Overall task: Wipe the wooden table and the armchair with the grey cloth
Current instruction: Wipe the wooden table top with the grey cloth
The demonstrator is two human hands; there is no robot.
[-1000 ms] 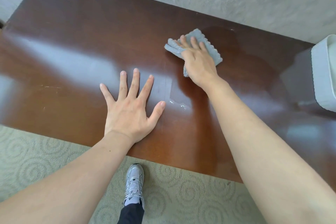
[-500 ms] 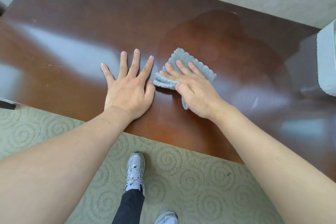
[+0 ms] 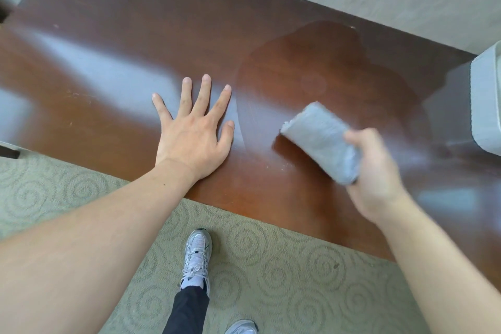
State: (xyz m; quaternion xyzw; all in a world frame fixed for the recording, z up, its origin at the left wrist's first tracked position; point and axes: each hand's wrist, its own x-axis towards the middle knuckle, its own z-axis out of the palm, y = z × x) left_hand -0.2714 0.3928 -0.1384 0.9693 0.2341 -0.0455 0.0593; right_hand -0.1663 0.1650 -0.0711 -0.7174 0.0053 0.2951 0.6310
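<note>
Wiping the table (image 3: 113, 35) is looking partly done: right hand (image 3: 376, 171), fingers curled round the folded cloth (image 3: 322, 141), is working the near edge, left hand (image 3: 193, 130) is lying flat, fingers spread, holding nothing; armchair not in view.

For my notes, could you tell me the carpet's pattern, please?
Pale green carpet with spiral swirls, head view.

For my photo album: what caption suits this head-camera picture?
Left hand flat on the wooden table, right hand gripping the folded grey cloth.
</note>
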